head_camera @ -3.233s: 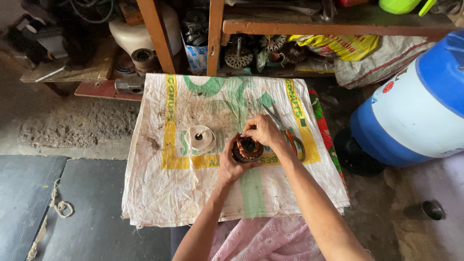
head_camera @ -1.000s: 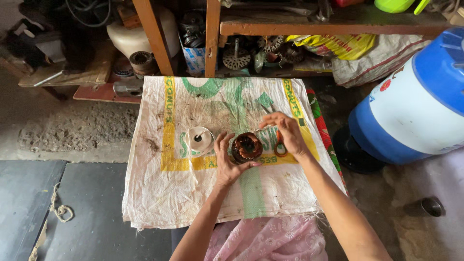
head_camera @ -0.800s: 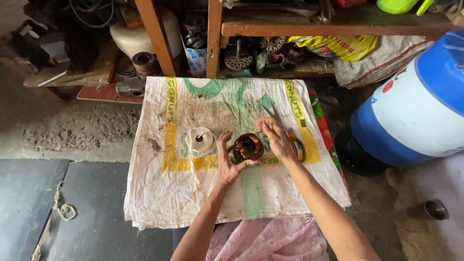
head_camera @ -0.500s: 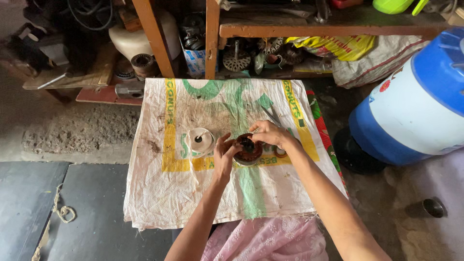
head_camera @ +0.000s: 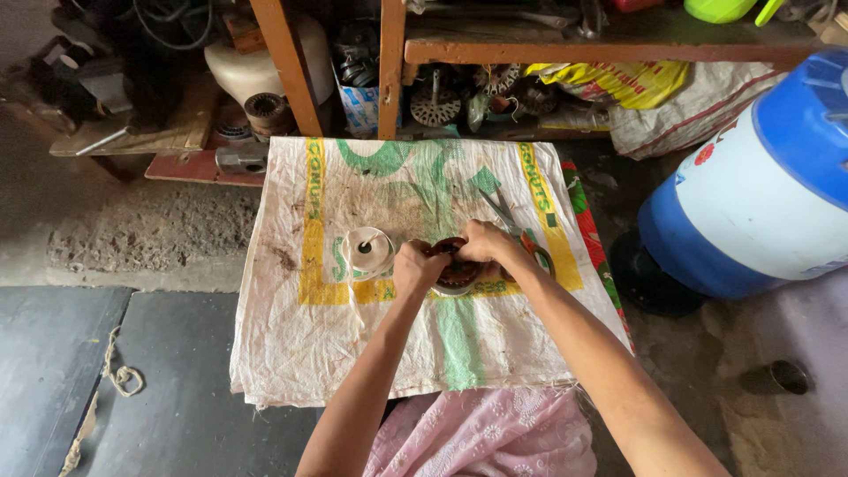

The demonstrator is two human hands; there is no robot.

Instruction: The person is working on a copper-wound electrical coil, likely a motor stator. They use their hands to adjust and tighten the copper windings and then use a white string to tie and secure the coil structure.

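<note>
At frame centre, on our white woven sack (head_camera: 353, 344) with green and yellow print, our left hand (head_camera: 417, 267) and right hand (head_camera: 483, 243) pinch a round dark copper-wound coil (head_camera: 452, 269); a blue-and-white plastic drum (head_camera: 760, 185) stands at right.

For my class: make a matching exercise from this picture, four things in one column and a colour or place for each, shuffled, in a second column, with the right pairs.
Things:
1. drum
2. roll of tape
3. scissors
4. round part

Descriptions:
A. held between both hands
B. blue and white, on the right
C. white, beside the left hand
D. on the sack, past the right hand

Pairs: 1-B, 2-C, 3-D, 4-A
</note>
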